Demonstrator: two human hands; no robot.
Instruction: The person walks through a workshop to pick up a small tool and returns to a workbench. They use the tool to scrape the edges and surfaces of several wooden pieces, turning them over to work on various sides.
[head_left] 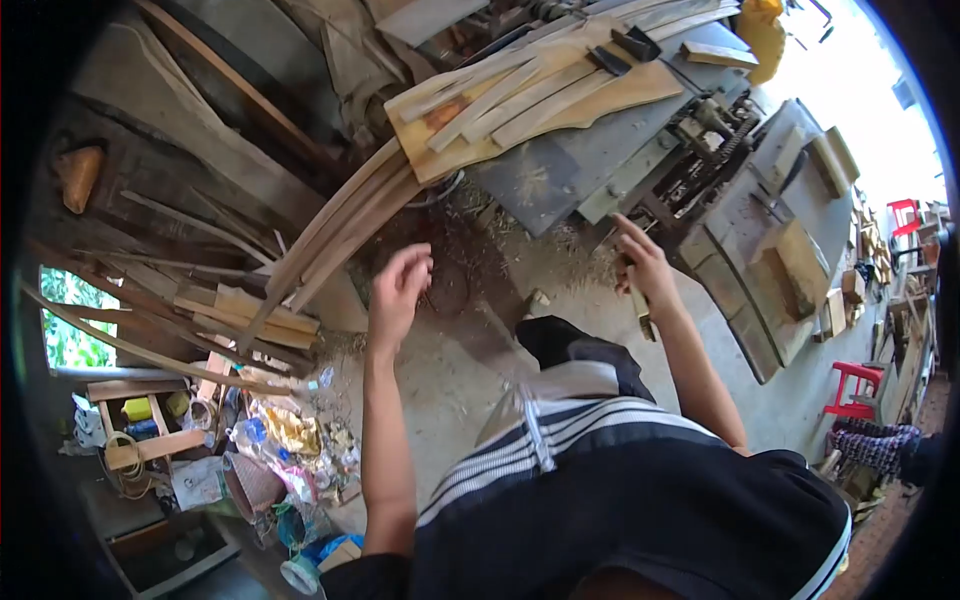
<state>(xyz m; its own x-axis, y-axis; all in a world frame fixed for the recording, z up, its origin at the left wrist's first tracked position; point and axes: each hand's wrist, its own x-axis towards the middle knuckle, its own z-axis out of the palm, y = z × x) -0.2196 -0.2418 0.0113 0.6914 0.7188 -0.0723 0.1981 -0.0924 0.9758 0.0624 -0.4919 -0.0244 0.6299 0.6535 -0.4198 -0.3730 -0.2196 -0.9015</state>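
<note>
My left hand (400, 290) is raised over the floor, its fingers loosely bent and nothing visible in them. Closest to it are long curved wooden strips (345, 222), which reach down to the left from the workbench. In my right hand (650, 270) is a short, pale, narrow tool that looks like a small brush (640, 308); the index finger points forward while the other fingers wrap around it. Ahead of both hands, a wide wooden board (545, 115) lies on the grey machine table (545, 175), with several thin wooden strips (488, 103) on top.
A second machine table (735, 290) stands at the right, bearing a wooden block (790, 265). Red stools (855, 388) and another person's checked sleeve (875, 440) are farther right. Bags and clutter (290, 440) fill the lower left. Wood shavings (570, 265) cover the floor ahead.
</note>
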